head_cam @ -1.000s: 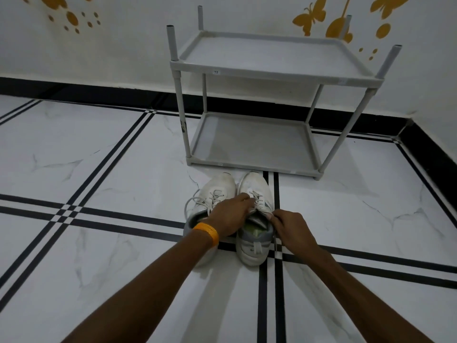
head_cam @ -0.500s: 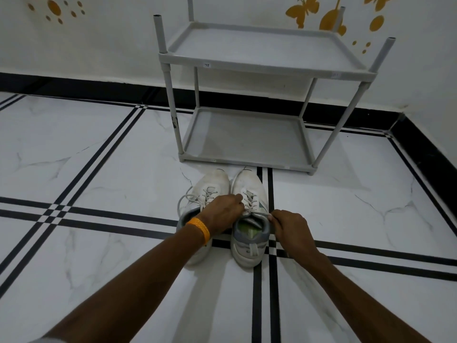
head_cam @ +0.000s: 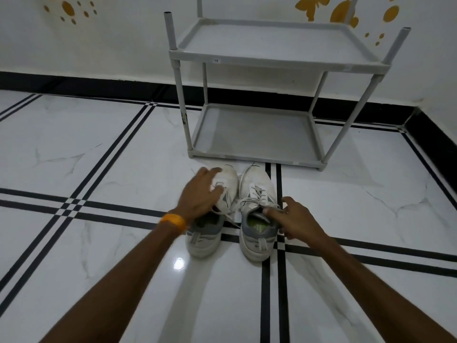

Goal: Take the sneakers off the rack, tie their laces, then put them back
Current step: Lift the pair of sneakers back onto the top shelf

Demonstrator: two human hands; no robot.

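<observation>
As I look down from the head camera, two bare forearms reach forward from the bottom edge of the view over a glossy white marble floor point(head_cam: 74, 169) crossed by paired black lines. The left forearm wears an orange wristband point(head_cam: 173, 220).

Just past the wrists, a pair of white sneakers with grey heels stands side by side on the floor, toes pointing away from me. My left hand point(head_cam: 200, 194) lies flat over the top of the left sneaker point(head_cam: 212, 219), fingers spread and loose, covering its laces and gripping nothing. My right hand point(head_cam: 295, 222) rests at the outer side of the right sneaker point(head_cam: 258, 219), by the collar opening; its fingers are loosely curled and parted, with the fingertips touching the collar edge, and I cannot tell whether they pinch a lace end. The right sneaker's white laces point(head_cam: 252, 200) lie loose and untied across its tongue, one strand trailing into the gap between the two shoes. A green insole shows inside each shoe.

Beyond the toes, near but not touching them, stands a grey plastic two-tier shoe rack point(head_cam: 277, 58). Both of its shelves are bare.

Behind the rack, a black skirting band runs along the base of a white wall point(head_cam: 123, 45) decorated with orange butterfly and dot decals point(head_cam: 314, 7).
</observation>
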